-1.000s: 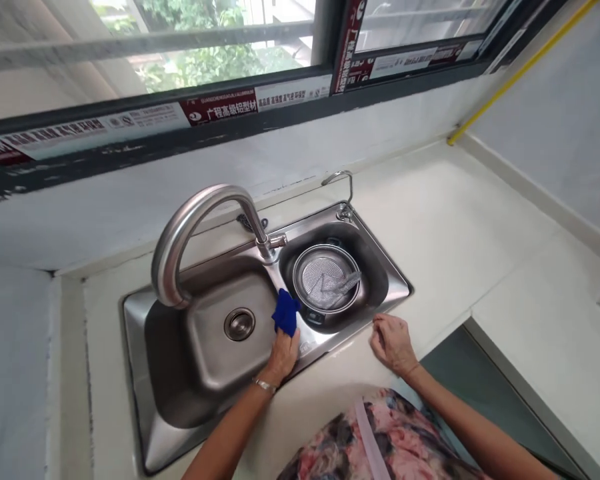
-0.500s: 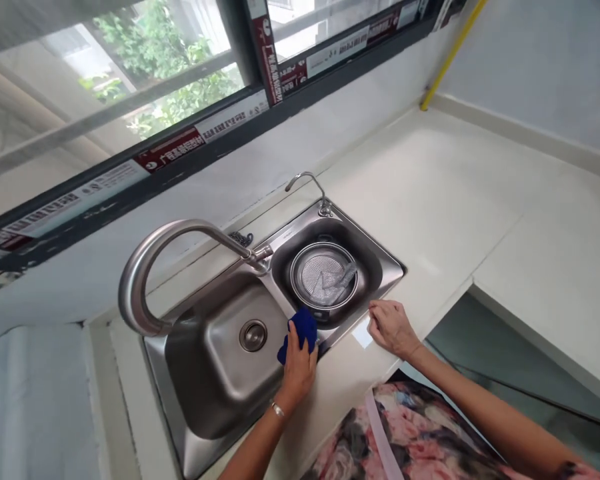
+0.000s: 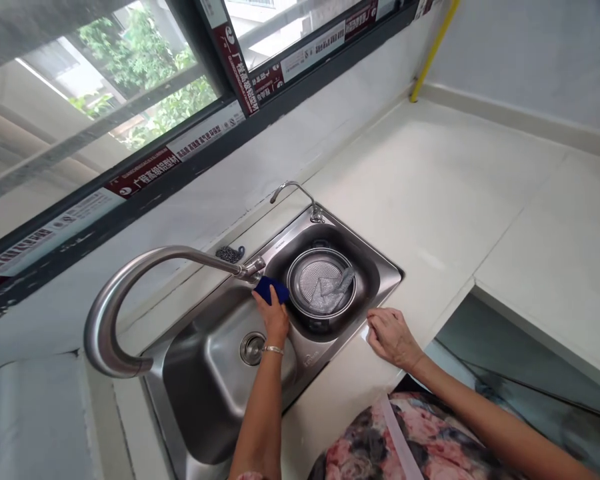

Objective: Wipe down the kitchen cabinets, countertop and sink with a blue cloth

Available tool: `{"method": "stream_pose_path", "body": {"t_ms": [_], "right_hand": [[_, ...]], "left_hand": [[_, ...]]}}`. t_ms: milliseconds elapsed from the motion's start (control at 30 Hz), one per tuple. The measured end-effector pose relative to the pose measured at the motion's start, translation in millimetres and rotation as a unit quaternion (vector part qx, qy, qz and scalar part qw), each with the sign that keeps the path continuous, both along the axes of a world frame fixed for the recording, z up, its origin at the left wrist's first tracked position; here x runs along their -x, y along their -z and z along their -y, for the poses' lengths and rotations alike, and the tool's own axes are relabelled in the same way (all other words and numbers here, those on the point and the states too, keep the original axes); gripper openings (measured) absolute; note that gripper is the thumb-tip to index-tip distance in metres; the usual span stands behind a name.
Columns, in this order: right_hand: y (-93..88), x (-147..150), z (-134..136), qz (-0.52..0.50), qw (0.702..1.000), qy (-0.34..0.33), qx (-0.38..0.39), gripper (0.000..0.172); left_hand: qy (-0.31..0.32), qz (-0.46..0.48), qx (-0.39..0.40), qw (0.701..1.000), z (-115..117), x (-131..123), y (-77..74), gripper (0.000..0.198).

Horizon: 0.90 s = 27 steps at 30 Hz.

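Observation:
My left hand is closed on a folded dark blue cloth. It presses the cloth on the divider between the two sink bowls, near the base of the large faucet. A bracelet circles that wrist. My right hand rests on the counter by the sink's front rim, its fingers curled in, and nothing shows in it. In the right bowl of the steel sink sits a round metal pan with a perforated base and dark handles. A crumpled grey cloth lies in the pan.
A small thin faucet stands at the sink's back corner. A dark scouring pad lies behind the large faucet. The left bowl has a round drain. The pale counter extends right, with a yellow pipe in the corner.
My left hand has moved the blue cloth along the divider, from its front end back toward the faucet base. My right hand stays at the front rim. The view has shifted slightly.

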State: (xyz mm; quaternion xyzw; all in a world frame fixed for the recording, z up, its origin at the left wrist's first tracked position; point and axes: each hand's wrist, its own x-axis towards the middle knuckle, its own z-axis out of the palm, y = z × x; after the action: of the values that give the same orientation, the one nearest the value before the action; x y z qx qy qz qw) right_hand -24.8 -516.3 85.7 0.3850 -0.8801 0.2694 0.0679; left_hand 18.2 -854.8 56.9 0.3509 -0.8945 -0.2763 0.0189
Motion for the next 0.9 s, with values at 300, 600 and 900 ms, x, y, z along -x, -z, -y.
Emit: {"method": "stream_pose_path", "body": {"t_ms": [300,600,900], "right_hand": [[-1.1,3,2,-0.003,1.000,0.000,0.013,0.018],[-0.4,4,3,-0.007,0.999,-0.011,0.046,0.017],[11.3,66,-68,-0.051,0.998,0.029,0.036,0.025]], "left_hand": [[-0.005,-0.003,0.012,1.000,14,18,-9.5,0.067],[0.021,0.005,-0.019,1.000,-37,-31,-10.8,0.057],[0.123,0.000,-0.055,0.991,-79,-94,-20.1,0.048]]}}
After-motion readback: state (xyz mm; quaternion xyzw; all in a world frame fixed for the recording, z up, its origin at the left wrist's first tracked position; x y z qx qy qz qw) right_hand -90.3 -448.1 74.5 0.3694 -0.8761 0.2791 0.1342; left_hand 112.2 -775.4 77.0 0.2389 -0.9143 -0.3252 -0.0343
